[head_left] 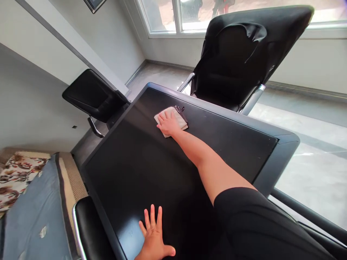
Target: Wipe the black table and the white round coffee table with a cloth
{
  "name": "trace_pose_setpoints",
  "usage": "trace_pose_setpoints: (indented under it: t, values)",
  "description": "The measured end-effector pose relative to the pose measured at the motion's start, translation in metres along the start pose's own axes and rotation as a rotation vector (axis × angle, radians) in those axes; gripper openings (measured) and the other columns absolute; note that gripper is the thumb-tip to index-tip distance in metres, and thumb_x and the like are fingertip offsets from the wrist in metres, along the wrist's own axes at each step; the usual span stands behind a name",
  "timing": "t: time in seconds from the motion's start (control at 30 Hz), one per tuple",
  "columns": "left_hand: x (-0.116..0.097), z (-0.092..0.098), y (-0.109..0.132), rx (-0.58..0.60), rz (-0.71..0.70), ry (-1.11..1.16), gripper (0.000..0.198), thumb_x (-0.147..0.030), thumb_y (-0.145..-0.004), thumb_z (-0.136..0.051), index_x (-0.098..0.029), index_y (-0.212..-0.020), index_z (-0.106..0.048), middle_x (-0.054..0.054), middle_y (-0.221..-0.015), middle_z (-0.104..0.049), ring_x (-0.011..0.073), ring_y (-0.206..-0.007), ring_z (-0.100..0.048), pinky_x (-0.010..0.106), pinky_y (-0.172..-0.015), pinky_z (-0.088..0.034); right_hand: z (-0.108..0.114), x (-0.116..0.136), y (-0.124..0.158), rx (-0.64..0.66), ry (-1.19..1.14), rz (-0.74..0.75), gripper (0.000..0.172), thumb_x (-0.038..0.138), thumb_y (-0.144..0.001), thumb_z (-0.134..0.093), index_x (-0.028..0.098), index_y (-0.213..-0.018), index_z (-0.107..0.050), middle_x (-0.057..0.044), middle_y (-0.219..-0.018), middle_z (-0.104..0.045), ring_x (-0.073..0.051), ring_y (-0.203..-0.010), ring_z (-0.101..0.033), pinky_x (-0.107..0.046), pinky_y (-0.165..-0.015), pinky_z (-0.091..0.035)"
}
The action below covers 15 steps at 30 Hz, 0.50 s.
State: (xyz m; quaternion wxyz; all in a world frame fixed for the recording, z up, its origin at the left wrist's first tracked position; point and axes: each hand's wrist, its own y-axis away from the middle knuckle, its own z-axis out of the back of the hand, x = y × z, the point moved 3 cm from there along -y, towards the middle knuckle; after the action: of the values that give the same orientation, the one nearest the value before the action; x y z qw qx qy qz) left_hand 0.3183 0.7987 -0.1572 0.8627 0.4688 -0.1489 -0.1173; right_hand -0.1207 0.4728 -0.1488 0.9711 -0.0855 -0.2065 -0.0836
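Black tabletop (141,173), leather chairs (230,61), bright window (159,14)

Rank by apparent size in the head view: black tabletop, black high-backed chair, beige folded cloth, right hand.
Black tabletop, then black high-backed chair, then beige folded cloth and right hand, which look alike, so unranked.

Smooth black short sleeve (260,224), loose at upper arm; bare forearm (200,155), bare left hand (153,234), bare right hand (168,124).
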Motion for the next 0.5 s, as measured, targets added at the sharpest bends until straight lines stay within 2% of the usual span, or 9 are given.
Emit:
trace_pose_setpoints:
  t: [0.03,0.1,0.2,0.27,0.37,0.5]
  values:
    - [-0.001,0.0,-0.001,-0.002,0.0,-0.005,0.172,-0.049,-0.047,-0.095,-0.026,-0.18,0.012,0.012,-0.184,0.032,0.0464,-0.158,0.047,0.076,-0.127,0.023,0.0,0.003,-0.009,0.0,-0.01,0.008,0.066,0.052,-0.116,-0.05,0.013,-0.169,-0.043,-0.005,-0.18,-0.043,-0.029,-0.168,-0.022,-0.058,-0.14,0.002]
    - [-0.002,0.0,-0.004,0.012,0.03,-0.012,0.173,-0.053,-0.045,-0.095,-0.024,-0.18,0.01,0.012,-0.185,0.029,0.0466,-0.158,0.047,0.076,-0.128,0.023,0.006,-0.008,-0.027,-0.012,-0.029,-0.032,0.068,0.051,-0.117,-0.046,0.007,-0.168,-0.041,-0.008,-0.181,-0.04,-0.027,-0.168,-0.023,-0.055,-0.14,0.0]
    - [0.001,-0.005,-0.01,0.048,0.078,-0.012,0.174,-0.06,-0.043,-0.095,-0.022,-0.181,0.005,0.013,-0.185,0.028,0.047,-0.158,0.047,0.076,-0.129,0.022,0.02,-0.05,-0.052,-0.05,-0.052,-0.225,0.074,0.05,-0.117,-0.041,0.001,-0.172,-0.034,-0.021,-0.184,-0.029,-0.039,-0.171,-0.017,-0.072,-0.137,-0.002]
    - [0.006,-0.009,-0.013,0.008,0.036,0.0,0.173,-0.061,-0.044,-0.093,-0.023,-0.181,0.006,0.012,-0.184,0.03,0.0467,-0.159,0.046,0.076,-0.129,0.022,0.025,-0.081,-0.058,-0.079,-0.035,-0.407,0.077,0.052,-0.116,-0.039,0.005,-0.176,-0.03,-0.023,-0.187,-0.021,-0.047,-0.172,-0.01,-0.082,-0.133,-0.002]
    - [0.013,-0.015,-0.014,-0.081,-0.03,0.02,0.171,-0.058,-0.047,-0.094,-0.026,-0.18,0.01,0.01,-0.182,0.037,0.0458,-0.159,0.047,0.074,-0.129,0.023,0.028,-0.113,-0.048,-0.09,0.026,-0.571,0.08,0.059,-0.113,-0.03,0.016,-0.18,-0.025,-0.017,-0.189,-0.016,-0.05,-0.173,-0.005,-0.083,-0.132,-0.003]
    - [0.013,-0.012,-0.008,-0.09,-0.009,0.004,0.169,-0.052,-0.049,-0.095,-0.028,-0.18,0.01,0.006,-0.181,0.04,0.0439,-0.158,0.049,0.073,-0.129,0.023,0.04,-0.14,-0.004,-0.07,0.057,-0.608,0.084,0.063,-0.11,-0.022,0.016,-0.18,-0.026,-0.017,-0.187,-0.022,-0.051,-0.171,-0.009,-0.082,-0.131,-0.005]
